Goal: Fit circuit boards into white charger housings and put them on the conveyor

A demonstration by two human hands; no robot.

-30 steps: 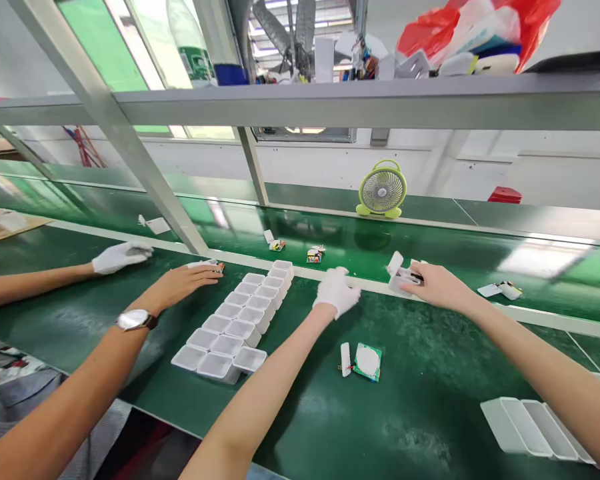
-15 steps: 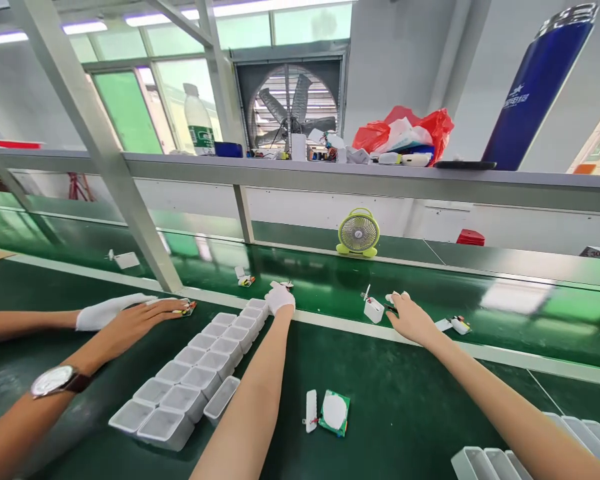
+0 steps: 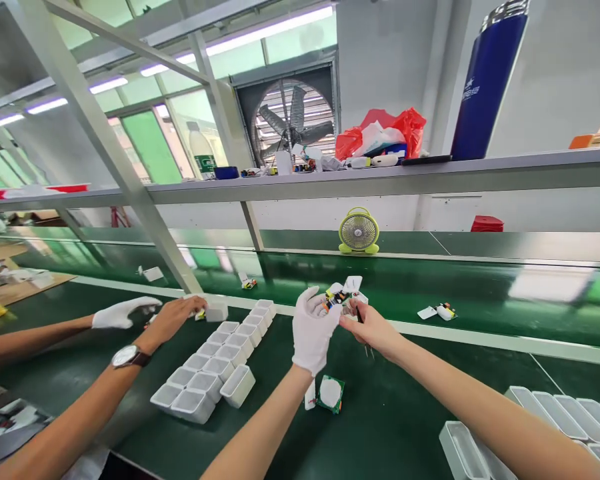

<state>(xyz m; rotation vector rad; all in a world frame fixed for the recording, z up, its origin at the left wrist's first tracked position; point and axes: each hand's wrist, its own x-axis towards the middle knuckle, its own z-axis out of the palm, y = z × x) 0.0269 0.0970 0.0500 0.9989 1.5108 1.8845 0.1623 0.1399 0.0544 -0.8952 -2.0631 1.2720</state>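
My left hand (image 3: pixel 313 328), in a white glove, is raised over the green bench and pinches a small circuit board (image 3: pixel 332 299) with coloured parts. My bare right hand (image 3: pixel 369 328) meets it from the right, fingers closed on a white plastic housing (image 3: pixel 353 285); a thin dark tool (image 3: pixel 365 337) hangs from this hand. Both hands touch at the parts. Below them on the bench lie a green board with a white disc (image 3: pixel 330 393) and a white strip (image 3: pixel 309 395).
A co-worker's gloved hand (image 3: pixel 124 312) and bare hand with a watch (image 3: pixel 173 318) work at the left beside rows of white cases (image 3: pixel 215 363). The conveyor belt (image 3: pixel 480 300) carries loose parts (image 3: pixel 441 311). White trays (image 3: pixel 555 417) sit at the right; a small fan (image 3: pixel 359 231) stands behind.
Both my hands came back from the belt's edge and rose together at centre, now holding the circuit board and white housing. The co-worker's bare hand now rests by a white case.
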